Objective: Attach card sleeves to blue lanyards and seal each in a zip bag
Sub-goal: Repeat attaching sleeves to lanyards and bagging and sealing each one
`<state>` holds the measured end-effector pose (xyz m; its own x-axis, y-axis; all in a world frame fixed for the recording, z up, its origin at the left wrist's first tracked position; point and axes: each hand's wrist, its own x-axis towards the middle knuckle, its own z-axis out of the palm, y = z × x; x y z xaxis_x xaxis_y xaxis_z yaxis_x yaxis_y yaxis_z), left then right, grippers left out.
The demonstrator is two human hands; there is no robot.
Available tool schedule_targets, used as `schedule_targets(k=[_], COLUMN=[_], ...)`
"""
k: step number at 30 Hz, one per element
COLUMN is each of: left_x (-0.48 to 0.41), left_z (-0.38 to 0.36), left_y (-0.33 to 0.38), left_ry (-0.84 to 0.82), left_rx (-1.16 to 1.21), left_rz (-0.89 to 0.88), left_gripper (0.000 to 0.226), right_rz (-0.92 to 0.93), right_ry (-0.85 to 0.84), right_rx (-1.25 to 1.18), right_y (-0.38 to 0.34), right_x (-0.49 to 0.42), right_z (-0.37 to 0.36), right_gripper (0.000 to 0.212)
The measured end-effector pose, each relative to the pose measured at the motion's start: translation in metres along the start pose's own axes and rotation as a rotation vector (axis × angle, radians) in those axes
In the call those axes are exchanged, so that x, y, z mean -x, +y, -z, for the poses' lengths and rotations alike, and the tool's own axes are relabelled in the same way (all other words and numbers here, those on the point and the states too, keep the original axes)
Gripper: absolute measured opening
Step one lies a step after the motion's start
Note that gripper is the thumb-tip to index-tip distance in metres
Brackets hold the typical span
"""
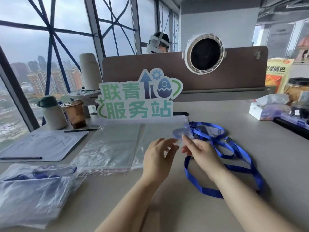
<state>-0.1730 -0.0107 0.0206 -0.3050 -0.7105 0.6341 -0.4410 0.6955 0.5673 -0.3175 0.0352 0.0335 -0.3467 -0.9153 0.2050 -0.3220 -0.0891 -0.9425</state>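
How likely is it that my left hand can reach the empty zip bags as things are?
Probably yes. The zip bags lie flat right beside the left hand with nothing between, though it shares the card sleeve with the right hand.

Empty zip bags point(113, 144) lie before the sign point(137, 97). Lanyards point(234, 158) lie to their right; filled bags point(33, 191) sit front left.

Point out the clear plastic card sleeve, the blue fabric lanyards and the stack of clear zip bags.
clear plastic card sleeve point(180, 132): head view, rounded upper part.
blue fabric lanyards point(242, 153): head view, straight right-hand strap.
stack of clear zip bags point(113, 144): head view, top bag's middle.
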Motion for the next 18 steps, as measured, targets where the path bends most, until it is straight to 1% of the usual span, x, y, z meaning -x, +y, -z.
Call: schedule_targets(k=[2, 4, 5, 7, 8, 10, 14, 16, 18], left_x=[0.000, 0.000, 0.001, 0.002, 0.004, 0.005, 0.007, 0.006, 0.005], left_z=[0.002, 0.003, 0.003, 0.004, 0.006, 0.013, 0.028, 0.030, 0.028], left_y=[0.001, 0.000, 0.000, -0.003, -0.004, -0.007, -0.010, -0.012, -0.015], left_ry=[0.030, 0.043, 0.014, -0.103, -0.165, -0.219, -0.247, -0.228, -0.187], left_rx=[0.001, -0.002, -0.038, -0.132, -0.167, -0.204, -0.234, -0.177, -0.110], left_rz=[-0.011, -0.027, -0.047, -0.070, -0.055, -0.010, 0.082, 0.158, 0.212], left_gripper=[0.025, 0.031, 0.032, 0.031, 0.029, 0.022, 0.016, 0.014, 0.015], right_rz=[-0.029, -0.060, -0.072, -0.090, -0.094, -0.085, -0.052, -0.060, -0.075], right_ry=[0.014, 0.055, 0.073, 0.100, 0.111, 0.138, 0.191, 0.214, 0.273], right_rx=[0.015, 0.011, 0.001, -0.015, -0.024, -0.046, -0.087, -0.087, -0.078], right_y=[-0.001, 0.001, 0.002, 0.003, 0.004, 0.006, 0.008, 0.009, 0.009], right_x=[0.001, 0.003, 0.003, 0.003, 0.004, 0.005, 0.003, 0.003, 0.003], right_z=[-0.002, -0.004, -0.003, 0.002, 0.005, 0.010, 0.015, 0.013, 0.010], right_gripper=[0.056, 0.043, 0.035, 0.028, 0.027, 0.027, 0.024, 0.022, 0.027])
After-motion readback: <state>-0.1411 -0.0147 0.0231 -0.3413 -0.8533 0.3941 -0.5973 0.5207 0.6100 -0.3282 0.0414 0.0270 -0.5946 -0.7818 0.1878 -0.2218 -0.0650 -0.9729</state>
